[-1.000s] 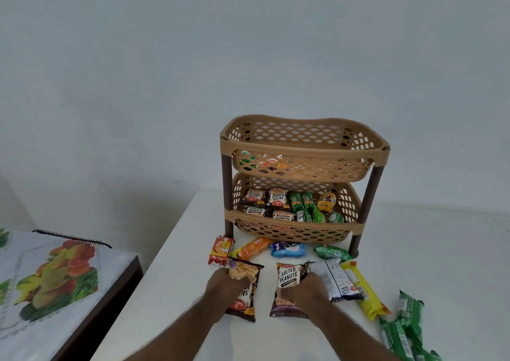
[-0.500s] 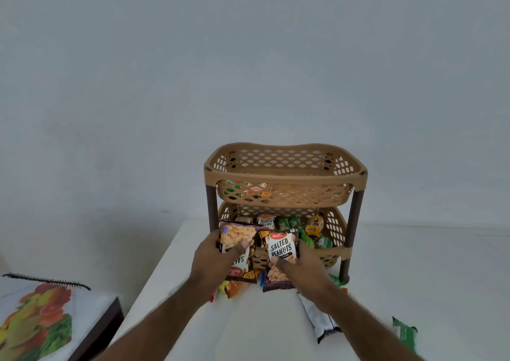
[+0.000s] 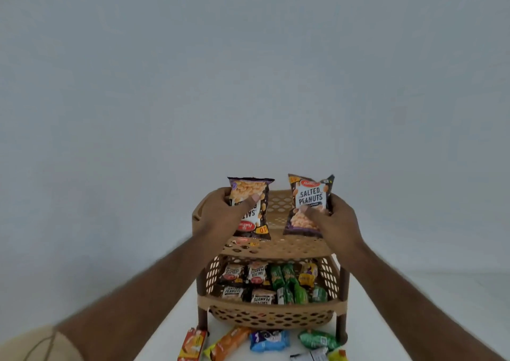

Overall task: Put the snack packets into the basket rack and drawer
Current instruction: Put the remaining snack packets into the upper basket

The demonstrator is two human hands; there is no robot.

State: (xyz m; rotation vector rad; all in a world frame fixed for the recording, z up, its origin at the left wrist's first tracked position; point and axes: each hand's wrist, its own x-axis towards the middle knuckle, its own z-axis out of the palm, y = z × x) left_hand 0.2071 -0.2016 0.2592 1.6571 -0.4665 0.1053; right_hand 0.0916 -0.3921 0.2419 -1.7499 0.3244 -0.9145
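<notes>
The left hand [image 3: 220,211] is gripping an upside-down dark salted-peanut packet [image 3: 252,209], and the right hand [image 3: 335,217] is gripping an upright dark salted-peanut packet [image 3: 309,203], both above the top tier of the tan perforated plastic basket rack [image 3: 276,247]. Loose packets are lying on the white table [image 3: 386,305] near it.

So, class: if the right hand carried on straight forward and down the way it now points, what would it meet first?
Probably the top basket of the rack. The right hand holds a salted peanuts packet above its open mesh tray, so the packet's lower edge would likely touch first, though depth is uncertain from this one view.
</notes>
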